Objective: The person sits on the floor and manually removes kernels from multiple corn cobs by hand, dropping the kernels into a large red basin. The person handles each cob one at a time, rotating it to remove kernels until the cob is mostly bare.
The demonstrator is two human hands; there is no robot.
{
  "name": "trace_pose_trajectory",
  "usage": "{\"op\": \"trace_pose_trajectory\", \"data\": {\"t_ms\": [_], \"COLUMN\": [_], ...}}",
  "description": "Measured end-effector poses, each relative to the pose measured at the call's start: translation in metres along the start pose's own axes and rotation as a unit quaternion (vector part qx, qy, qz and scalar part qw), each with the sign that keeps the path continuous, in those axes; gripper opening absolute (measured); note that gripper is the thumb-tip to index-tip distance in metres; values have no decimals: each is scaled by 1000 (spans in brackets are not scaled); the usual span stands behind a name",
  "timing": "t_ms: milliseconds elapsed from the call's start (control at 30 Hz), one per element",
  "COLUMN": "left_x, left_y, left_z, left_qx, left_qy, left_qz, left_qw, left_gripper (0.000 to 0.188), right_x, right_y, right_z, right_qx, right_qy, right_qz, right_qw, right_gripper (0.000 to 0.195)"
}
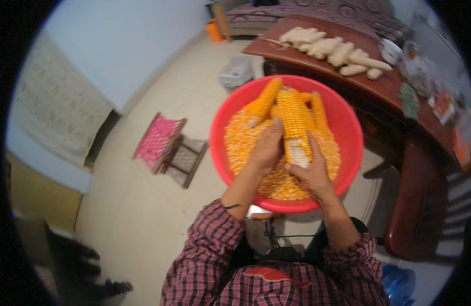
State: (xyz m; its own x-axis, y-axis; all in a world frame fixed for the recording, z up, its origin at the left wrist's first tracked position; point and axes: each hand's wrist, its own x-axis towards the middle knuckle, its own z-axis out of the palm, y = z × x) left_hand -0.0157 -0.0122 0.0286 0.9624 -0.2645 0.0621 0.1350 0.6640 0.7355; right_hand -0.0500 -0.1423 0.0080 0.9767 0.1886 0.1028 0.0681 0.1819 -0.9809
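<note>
A partly shelled corn cob (293, 114) is held over a red plastic basin (352, 141). Its lower end shows bare white cob, while yellow kernels cover the upper part. My right hand (314, 172) grips that bare end, with the thumb across it. My left hand (270, 149) is against the cob's left side, thumb pointing up along the kernels. Loose yellow kernels (239, 141) fill the bottom of the basin. Another full corn cob (268, 97) leans at the upper left inside it, and more cobs (317, 105) lie behind the held one.
Several stripped cobs (323, 48) lie on a dark red wooden table (273, 36) beyond the basin, near a white mug (390, 51) and plastic bags (417, 72). A folding stool (161, 141) with a pink woven seat stands left. A wooden chair (415, 199) is at the right.
</note>
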Motion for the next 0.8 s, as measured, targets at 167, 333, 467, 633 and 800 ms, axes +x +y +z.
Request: {"op": "trace_pose_trajectory", "data": {"t_ms": [167, 333, 467, 633, 800], "left_x": [4, -3, 1, 1, 2], "left_y": [-24, -34, -33, -21, -22], "left_z": [18, 15, 0, -4, -3], "left_qx": [92, 155, 228, 205, 255], "left_qy": [-4, 42, 13, 16, 3], "left_qz": [-2, 48, 49, 43, 34], "left_qw": [996, 986, 972, 978, 966], "left_gripper": [35, 31, 42, 43, 52], "right_x": [-6, -16, -12, -8, -7], "right_y": [1, 1, 11, -17, -1], "right_z": [-23, -7, -4, -6, -3], "right_qx": [-32, -236, -234, -109, -230], "right_qy": [36, 38, 28, -7, -10], "right_qz": [-15, -48, -42, 135, 25], "right_qw": [999, 970, 971, 985, 973], "right_gripper": [88, 86, 87, 88, 88]}}
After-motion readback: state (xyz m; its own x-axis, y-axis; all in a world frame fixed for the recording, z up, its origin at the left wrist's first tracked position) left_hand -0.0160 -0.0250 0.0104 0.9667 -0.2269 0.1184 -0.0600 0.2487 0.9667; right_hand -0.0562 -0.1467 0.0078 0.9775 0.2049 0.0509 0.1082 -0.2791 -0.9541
